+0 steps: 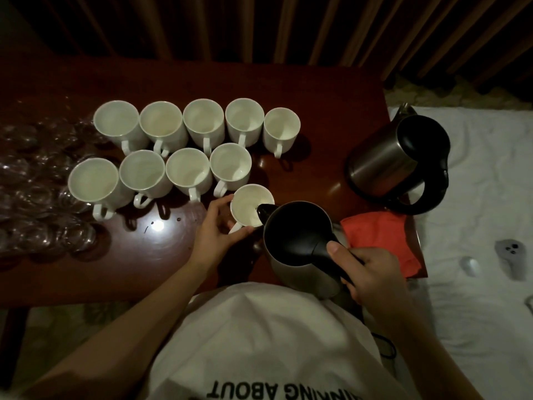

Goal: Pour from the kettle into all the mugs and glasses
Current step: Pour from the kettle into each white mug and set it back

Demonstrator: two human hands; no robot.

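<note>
Fingers of the right hand (372, 272) grasp the kettle (300, 243), spout over a near mug (251, 204) the left hand (217, 226) clasps; nine other mugs (161, 154) look filled, glasses (40, 197) at left apparently await

Bedroom (bed (476, 197) beside table (173, 82))

White T-shirt (259, 342) with black block lettering; forearms (144, 307) bare.

A single head-worn wide-angle camera looks steeply down and forward, close over a dark wooden table (317, 90) and the wearer's own chest.
</note>
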